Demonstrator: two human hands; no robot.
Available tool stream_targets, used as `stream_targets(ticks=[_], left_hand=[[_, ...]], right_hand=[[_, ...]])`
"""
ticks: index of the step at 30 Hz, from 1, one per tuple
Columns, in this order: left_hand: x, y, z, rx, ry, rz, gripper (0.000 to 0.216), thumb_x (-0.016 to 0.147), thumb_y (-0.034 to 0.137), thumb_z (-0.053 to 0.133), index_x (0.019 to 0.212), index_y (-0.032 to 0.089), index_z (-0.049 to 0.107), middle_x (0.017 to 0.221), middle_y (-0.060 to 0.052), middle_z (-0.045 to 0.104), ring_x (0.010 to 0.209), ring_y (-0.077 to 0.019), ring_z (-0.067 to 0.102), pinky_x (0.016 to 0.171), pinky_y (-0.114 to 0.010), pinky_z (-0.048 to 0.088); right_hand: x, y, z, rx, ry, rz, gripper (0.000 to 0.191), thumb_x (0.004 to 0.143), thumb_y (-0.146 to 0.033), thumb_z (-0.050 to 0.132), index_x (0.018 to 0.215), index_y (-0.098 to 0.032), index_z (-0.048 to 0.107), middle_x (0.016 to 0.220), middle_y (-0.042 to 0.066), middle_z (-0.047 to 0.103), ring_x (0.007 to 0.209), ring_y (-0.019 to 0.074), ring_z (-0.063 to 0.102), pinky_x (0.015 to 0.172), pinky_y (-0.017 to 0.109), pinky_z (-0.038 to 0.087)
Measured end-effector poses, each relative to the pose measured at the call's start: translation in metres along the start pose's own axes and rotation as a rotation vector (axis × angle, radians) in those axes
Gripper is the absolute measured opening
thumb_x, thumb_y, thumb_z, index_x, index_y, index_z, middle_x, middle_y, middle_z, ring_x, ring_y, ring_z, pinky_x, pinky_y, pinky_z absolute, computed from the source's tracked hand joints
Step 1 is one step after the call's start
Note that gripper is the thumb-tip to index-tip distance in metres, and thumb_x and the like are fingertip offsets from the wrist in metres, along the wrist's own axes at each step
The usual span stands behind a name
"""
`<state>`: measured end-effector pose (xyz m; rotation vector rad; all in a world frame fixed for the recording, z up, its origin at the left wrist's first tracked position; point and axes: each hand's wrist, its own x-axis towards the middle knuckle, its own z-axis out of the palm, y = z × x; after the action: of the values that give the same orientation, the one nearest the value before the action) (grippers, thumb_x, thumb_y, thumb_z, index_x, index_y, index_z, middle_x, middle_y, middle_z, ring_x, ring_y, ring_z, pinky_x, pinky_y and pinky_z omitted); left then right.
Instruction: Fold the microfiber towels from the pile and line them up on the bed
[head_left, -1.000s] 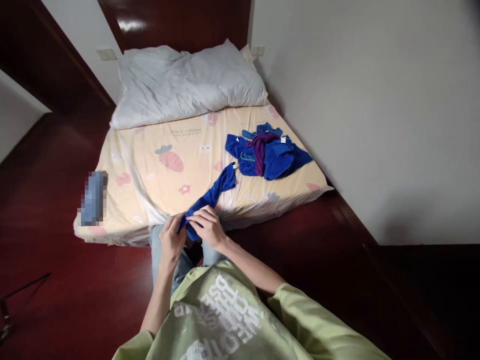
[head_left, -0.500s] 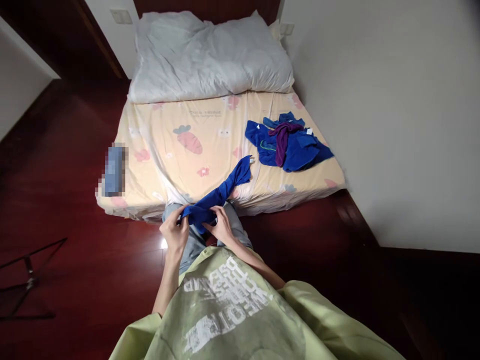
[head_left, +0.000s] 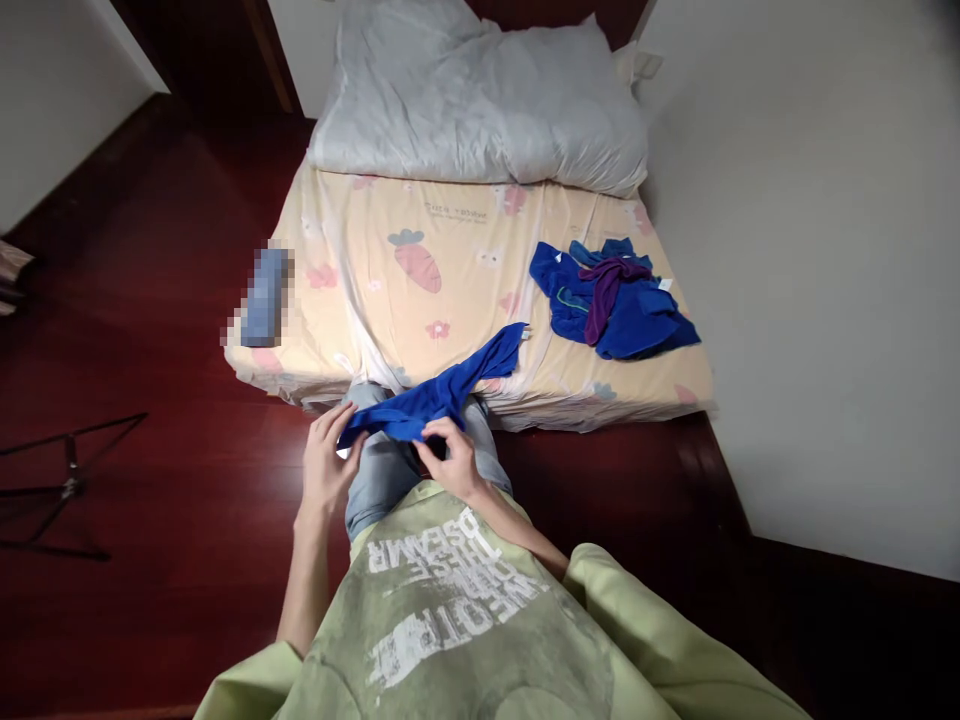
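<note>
A long blue cloth (head_left: 427, 402), bunched and creased, stretches from my lap onto the front edge of the bed, where a small white tag shows at its far end. My left hand (head_left: 328, 458) grips the cloth's near left end between fingers and thumb. Farther right, my right hand (head_left: 454, 460) pinches the lower edge of the same cloth. Both hands are just above my knees. On the right side of the bed lies a loose pile of blue cloths (head_left: 637, 315) with a purple cloth (head_left: 604, 290) across it.
The bed (head_left: 465, 240) has a yellow sheet with carrot prints. A grey-white quilt (head_left: 480, 110) lies at its head. A blurred blue-grey object (head_left: 265, 298) lies on the left edge. A black stand (head_left: 70, 485) is on the dark red floor at left; a wall (head_left: 810, 250) borders the right.
My left hand has moved left, away from my right hand, drawing the near part of the blue cloth out wider between them. The view has shifted slightly.
</note>
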<state>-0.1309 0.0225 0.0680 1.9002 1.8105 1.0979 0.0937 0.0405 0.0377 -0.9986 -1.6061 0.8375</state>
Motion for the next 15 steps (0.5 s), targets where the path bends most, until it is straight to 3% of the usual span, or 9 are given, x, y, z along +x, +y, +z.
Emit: stream_targets(ticks=[3, 6, 8, 11, 15], left_hand=[[-0.004, 0.019, -0.017, -0.172, -0.308, 0.148, 0.066, 0.093, 0.042, 0.069, 0.152, 0.022, 0.051, 0.153, -0.016, 0.055, 0.143, -0.0303, 0.052, 0.118, -0.046, 0.045], [-0.004, 0.039, -0.027, -0.274, -0.448, 0.21, 0.04, 0.097, 0.038, 0.064, 0.134, 0.023, 0.066, 0.132, -0.012, 0.07, 0.122, -0.0257, 0.067, 0.105, -0.037, 0.055], [-0.004, 0.047, -0.029, -0.272, -0.428, 0.22, 0.023, 0.1, 0.032, 0.061, 0.113, 0.022, 0.075, 0.111, -0.009, 0.075, 0.102, -0.0211, 0.073, 0.091, -0.03, 0.059], [-0.005, 0.05, -0.034, -0.241, -0.329, 0.221, 0.02, 0.1, 0.025, 0.059, 0.099, 0.02, 0.078, 0.094, -0.007, 0.076, 0.086, -0.017, 0.073, 0.079, -0.024, 0.058], [-0.012, 0.05, -0.052, -0.211, -0.209, 0.264, 0.021, 0.097, 0.016, 0.06, 0.102, 0.021, 0.08, 0.092, -0.007, 0.076, 0.083, -0.0162, 0.073, 0.075, -0.025, 0.059]], right_hand=[[-0.001, -0.024, -0.002, 0.009, -0.24, -0.26, 0.015, 0.095, -0.016, 0.064, 0.102, -0.027, 0.069, 0.097, 0.005, 0.075, 0.095, 0.0192, 0.075, 0.09, 0.034, 0.063], [-0.003, -0.028, 0.001, 0.017, -0.294, -0.357, 0.017, 0.097, -0.012, 0.06, 0.101, -0.026, 0.069, 0.097, 0.005, 0.076, 0.095, 0.017, 0.076, 0.091, 0.031, 0.063], [-0.004, -0.026, 0.0, 0.005, -0.239, -0.313, 0.012, 0.098, -0.015, 0.063, 0.101, -0.026, 0.069, 0.098, 0.005, 0.077, 0.094, 0.0168, 0.076, 0.089, 0.03, 0.063], [-0.002, -0.017, -0.012, 0.011, -0.203, -0.2, 0.011, 0.095, -0.023, 0.071, 0.106, -0.024, 0.069, 0.099, 0.005, 0.077, 0.092, 0.0177, 0.075, 0.087, 0.031, 0.063], [0.01, 0.003, -0.04, -0.016, -0.428, -0.252, 0.019, 0.091, -0.013, 0.066, 0.108, -0.022, 0.072, 0.103, 0.005, 0.076, 0.095, 0.0184, 0.074, 0.09, 0.031, 0.062]])
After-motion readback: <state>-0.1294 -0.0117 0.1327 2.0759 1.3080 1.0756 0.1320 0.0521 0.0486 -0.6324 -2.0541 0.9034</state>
